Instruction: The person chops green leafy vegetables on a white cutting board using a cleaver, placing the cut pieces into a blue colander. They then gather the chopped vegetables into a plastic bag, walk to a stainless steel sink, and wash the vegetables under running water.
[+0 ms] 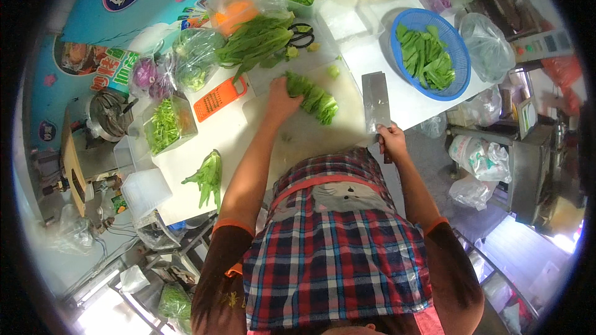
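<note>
My left hand (282, 100) rests at the left end of a row of cut leafy greens (315, 97) on a pale cutting board (298, 142). My right hand (392, 142) grips the handle of a cleaver (375, 100), whose broad blade lies flat to the view, right of the board and apart from the greens. Uncut long-leaf greens (258, 39) are heaped behind the board, beside the black handles of scissors (302, 36). A blue plastic basket (465, 63) at the right holds cut leaves.
Left of the board are an orange grater (219, 99), a plastic container (186, 132) of shredded green vegetable, and a small leafy bunch (207, 177). Bagged vegetables (198, 56) stand behind them. A knotted plastic bag (486, 49) is beside the basket, near the table's right edge.
</note>
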Action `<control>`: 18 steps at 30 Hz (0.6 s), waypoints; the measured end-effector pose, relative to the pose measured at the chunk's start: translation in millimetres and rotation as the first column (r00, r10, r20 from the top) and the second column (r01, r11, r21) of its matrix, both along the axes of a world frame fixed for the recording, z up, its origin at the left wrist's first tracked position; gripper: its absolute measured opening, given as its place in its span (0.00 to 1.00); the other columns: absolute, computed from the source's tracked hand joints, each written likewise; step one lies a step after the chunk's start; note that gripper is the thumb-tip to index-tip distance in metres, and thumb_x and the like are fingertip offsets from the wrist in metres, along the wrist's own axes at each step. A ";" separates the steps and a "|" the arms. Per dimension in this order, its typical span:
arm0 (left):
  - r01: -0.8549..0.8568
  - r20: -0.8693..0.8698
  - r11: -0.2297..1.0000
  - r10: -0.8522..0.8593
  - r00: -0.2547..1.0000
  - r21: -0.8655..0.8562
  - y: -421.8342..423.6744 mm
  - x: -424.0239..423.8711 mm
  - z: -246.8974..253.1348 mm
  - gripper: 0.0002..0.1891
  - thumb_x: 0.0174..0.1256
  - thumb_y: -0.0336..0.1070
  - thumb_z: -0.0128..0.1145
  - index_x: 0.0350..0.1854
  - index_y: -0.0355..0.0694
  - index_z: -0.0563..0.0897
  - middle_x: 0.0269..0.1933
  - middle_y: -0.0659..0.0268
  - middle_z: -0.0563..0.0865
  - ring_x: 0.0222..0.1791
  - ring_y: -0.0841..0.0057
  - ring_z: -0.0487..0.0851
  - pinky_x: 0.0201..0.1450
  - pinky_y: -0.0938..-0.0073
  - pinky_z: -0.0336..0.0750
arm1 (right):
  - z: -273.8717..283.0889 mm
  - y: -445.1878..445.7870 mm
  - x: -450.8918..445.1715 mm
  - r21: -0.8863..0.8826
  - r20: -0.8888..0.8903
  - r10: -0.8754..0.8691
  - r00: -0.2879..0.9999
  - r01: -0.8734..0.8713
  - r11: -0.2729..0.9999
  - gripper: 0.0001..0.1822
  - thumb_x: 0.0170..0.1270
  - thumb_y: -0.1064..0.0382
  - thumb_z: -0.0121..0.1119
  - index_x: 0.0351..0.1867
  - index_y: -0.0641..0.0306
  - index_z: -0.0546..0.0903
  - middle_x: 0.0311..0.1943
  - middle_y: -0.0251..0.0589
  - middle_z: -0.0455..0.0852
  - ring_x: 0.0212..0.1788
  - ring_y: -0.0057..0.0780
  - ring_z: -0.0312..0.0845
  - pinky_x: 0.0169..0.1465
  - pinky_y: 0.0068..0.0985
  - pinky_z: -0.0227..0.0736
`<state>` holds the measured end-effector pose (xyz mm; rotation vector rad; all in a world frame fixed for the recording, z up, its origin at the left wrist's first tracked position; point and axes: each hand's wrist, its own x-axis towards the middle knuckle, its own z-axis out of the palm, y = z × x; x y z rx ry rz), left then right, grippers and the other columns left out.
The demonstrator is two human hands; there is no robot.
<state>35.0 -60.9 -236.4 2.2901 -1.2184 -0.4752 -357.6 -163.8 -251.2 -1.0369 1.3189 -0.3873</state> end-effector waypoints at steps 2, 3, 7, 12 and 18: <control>0.055 0.052 0.992 -0.061 0.997 0.117 -21.6 -25.5 -3.2 0.50 0.55 0.53 0.78 0.77 0.32 0.68 0.75 0.37 0.71 0.76 0.39 0.68 0.73 0.43 0.69 | 0.5 -9.5 2.6 0.011 0.018 0.010 1.000 -0.010 1.000 0.12 0.72 0.58 0.69 0.37 0.64 0.82 0.17 0.37 0.79 0.12 0.27 0.71 0.16 0.30 0.68; 0.081 0.067 0.983 -0.093 0.993 0.167 -30.2 -50.3 11.4 0.52 0.54 0.55 0.78 0.77 0.33 0.67 0.76 0.37 0.69 0.77 0.38 0.66 0.74 0.39 0.68 | -1.0 -11.7 0.4 0.020 0.026 -0.004 1.000 0.004 1.000 0.12 0.71 0.58 0.69 0.36 0.64 0.83 0.17 0.37 0.79 0.12 0.27 0.71 0.16 0.30 0.68; 0.207 0.179 0.949 -0.253 0.951 0.239 -18.1 -108.1 39.8 0.53 0.53 0.54 0.79 0.79 0.36 0.67 0.78 0.36 0.65 0.78 0.32 0.63 0.72 0.26 0.63 | 9.7 -22.5 12.3 0.042 0.041 0.010 0.999 -0.012 0.999 0.12 0.71 0.58 0.68 0.34 0.63 0.83 0.16 0.37 0.79 0.12 0.27 0.72 0.15 0.31 0.67; 0.311 0.124 0.920 -0.346 0.930 0.238 -11.4 -98.8 3.0 0.51 0.49 0.41 0.82 0.76 0.36 0.67 0.73 0.41 0.74 0.74 0.39 0.71 0.74 0.43 0.69 | 22.5 -25.2 15.7 0.079 -0.024 0.079 0.997 -0.077 0.994 0.16 0.73 0.54 0.66 0.32 0.65 0.82 0.18 0.39 0.80 0.13 0.29 0.73 0.17 0.31 0.68; 0.195 -0.133 0.972 -0.212 0.968 -0.132 -45.1 -85.2 68.0 0.47 0.50 0.36 0.81 0.74 0.37 0.68 0.67 0.43 0.80 0.68 0.41 0.78 0.72 0.48 0.73 | 21.1 -25.1 17.9 0.065 -0.046 0.093 0.995 -0.090 0.994 0.17 0.73 0.53 0.64 0.35 0.66 0.81 0.18 0.38 0.81 0.12 0.28 0.75 0.15 0.30 0.67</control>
